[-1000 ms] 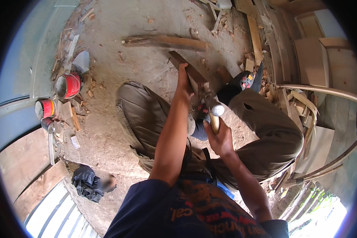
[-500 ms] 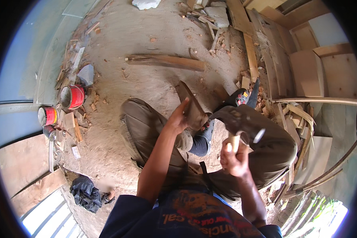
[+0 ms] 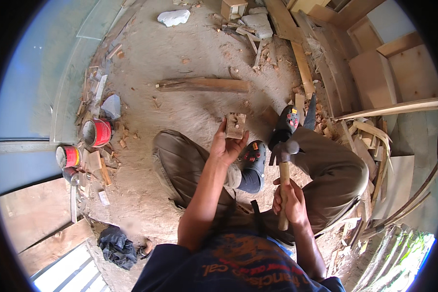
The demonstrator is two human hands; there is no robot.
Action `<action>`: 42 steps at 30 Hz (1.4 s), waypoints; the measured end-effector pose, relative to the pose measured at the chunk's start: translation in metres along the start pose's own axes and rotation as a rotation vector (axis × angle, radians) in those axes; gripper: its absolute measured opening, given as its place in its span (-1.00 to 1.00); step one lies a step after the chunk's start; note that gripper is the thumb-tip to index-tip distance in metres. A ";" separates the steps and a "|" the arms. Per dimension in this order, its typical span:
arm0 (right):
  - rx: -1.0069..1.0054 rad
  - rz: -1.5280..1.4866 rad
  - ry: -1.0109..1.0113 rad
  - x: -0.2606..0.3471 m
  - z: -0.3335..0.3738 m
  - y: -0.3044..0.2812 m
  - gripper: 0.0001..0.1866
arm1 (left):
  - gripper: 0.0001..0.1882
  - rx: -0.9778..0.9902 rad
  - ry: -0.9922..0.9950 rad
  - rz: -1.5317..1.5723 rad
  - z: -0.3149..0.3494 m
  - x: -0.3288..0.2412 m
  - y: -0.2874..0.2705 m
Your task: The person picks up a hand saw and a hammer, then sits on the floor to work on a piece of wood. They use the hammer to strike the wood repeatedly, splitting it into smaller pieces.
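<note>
I sit on a dusty floor with my knees bent. My left hand (image 3: 228, 144) holds up a small pale wooden block (image 3: 235, 125) in front of me, end on, above my left knee. My right hand (image 3: 289, 200) grips the wooden handle of a claw hammer (image 3: 283, 155), its dark metal head raised upright beside my right knee, a little right of the block and apart from it. Dark clogs (image 3: 254, 156) are on my feet below the block.
A long wooden plank (image 3: 203, 85) lies on the floor ahead. Two red cans (image 3: 97, 132) stand at the left among wood scraps. Boards and offcuts (image 3: 374, 78) pile up at the right. A black cloth (image 3: 116, 247) lies at the lower left.
My left hand has lifted the small block off the long piece and turned it up toward me. My right hand has lowered and brought the hammer upright near my knee.
</note>
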State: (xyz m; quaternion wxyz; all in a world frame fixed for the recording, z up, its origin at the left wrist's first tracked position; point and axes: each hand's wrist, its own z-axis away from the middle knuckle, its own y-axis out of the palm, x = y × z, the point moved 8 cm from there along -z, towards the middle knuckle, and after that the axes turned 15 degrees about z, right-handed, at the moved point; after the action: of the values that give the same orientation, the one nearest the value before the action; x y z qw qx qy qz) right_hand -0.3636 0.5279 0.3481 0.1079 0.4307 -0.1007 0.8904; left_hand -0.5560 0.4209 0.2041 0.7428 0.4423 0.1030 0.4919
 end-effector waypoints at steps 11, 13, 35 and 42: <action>0.120 0.160 -0.069 0.029 -0.002 0.029 -0.63 | -0.52 -0.210 0.095 -0.349 0.004 -0.014 -0.047; 0.111 0.181 -0.092 0.025 -0.007 0.029 -0.61 | -0.50 -0.164 0.015 -0.562 0.019 -0.009 -0.038; 0.031 0.253 -0.225 0.005 -0.010 0.015 -0.36 | -0.20 0.598 0.633 -1.668 0.055 -0.019 0.066; -0.074 0.485 -0.194 -0.018 -0.018 0.014 -0.73 | -0.14 0.521 0.719 -1.298 0.041 -0.068 0.058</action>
State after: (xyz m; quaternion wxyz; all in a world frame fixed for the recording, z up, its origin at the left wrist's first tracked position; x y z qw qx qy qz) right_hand -0.3705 0.5172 0.3220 -0.1030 0.4729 -0.2434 0.8405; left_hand -0.6022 0.3497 0.2531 0.6750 0.2675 0.6869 0.0324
